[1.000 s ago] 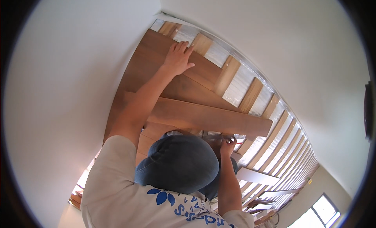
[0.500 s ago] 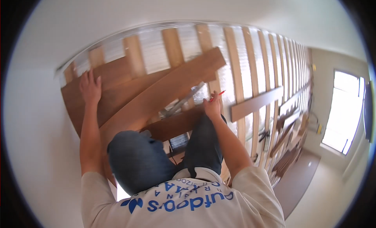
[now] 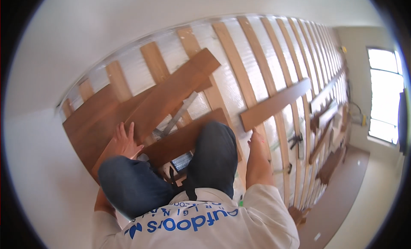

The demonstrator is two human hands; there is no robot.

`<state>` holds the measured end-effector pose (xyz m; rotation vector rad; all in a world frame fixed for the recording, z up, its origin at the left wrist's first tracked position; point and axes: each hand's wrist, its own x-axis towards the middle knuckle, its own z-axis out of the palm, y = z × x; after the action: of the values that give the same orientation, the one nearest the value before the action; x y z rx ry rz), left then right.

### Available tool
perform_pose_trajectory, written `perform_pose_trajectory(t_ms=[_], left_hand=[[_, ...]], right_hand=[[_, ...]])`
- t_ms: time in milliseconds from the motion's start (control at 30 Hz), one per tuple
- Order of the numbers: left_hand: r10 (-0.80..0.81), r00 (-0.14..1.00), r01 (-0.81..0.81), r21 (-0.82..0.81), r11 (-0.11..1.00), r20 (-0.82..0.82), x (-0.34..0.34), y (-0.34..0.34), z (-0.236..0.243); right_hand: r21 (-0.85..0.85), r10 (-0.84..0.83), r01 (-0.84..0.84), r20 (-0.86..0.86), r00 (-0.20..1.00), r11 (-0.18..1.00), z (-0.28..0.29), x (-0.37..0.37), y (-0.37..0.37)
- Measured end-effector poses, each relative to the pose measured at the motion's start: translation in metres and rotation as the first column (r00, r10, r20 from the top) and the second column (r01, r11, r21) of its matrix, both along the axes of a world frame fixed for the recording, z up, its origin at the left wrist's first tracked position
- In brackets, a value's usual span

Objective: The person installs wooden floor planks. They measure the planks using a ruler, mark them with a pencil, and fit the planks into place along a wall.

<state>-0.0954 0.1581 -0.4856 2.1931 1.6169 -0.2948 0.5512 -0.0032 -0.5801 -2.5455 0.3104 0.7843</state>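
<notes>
My left hand (image 3: 126,143) rests with spread fingers on a long brown plank (image 3: 173,95), just beyond my bent left knee. Under that plank lie wider brown boards (image 3: 87,118). A grey metal tool (image 3: 182,112), like a straightedge, lies between the long plank and a darker board (image 3: 171,146) by my knees. My right hand (image 3: 257,140) is closed on a small red pencil (image 3: 263,141), near the lower end of a loose plank (image 3: 274,104) to the right.
Parallel wooden battens (image 3: 227,47) run over silver foil (image 3: 205,39), bordered by white walls (image 3: 43,155). Stacked boards (image 3: 321,142) and dark tools (image 3: 295,140) lie to the right, beside a long sheet (image 3: 338,202). A bright window (image 3: 383,95) is at the far right.
My left hand has moved down the planks toward my knee. My right hand has moved right with the red pencil, toward the loose plank. The view has swung to the right.
</notes>
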Motion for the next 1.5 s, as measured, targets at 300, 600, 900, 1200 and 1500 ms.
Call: perform_pose_trajectory(t_ms=[300,600,900,1200,1500], left_hand=[[0.076,0.944,0.006,-0.246,0.969,0.322,0.009,0.021,0.031],[-0.088,0.929,0.122,-0.071,0.99,0.36,0.019,-0.027,-0.019],[-0.147,0.942,0.189,-0.118,0.975,0.301,0.035,-0.01,-0.02],[0.698,0.157,0.411,-0.689,0.598,0.699,0.186,0.12,0.033],[0.65,0.171,0.031,-0.663,0.748,0.741,0.17,0.137,-0.003]], right_hand=[[0.291,-0.178,0.132,0.139,0.974,0.948,-0.028,0.041,-0.001],[0.77,-0.07,0.183,-0.177,0.982,0.611,0.076,0.057,0.015],[0.812,0.021,0.269,-0.326,0.945,0.518,0.175,-0.087,0.113],[0.769,0.294,0.168,-0.423,0.857,0.616,0.17,-0.278,0.166],[-0.032,0.903,-0.999,0.428,-0.026,-0.014,0.181,-0.116,0.152]])
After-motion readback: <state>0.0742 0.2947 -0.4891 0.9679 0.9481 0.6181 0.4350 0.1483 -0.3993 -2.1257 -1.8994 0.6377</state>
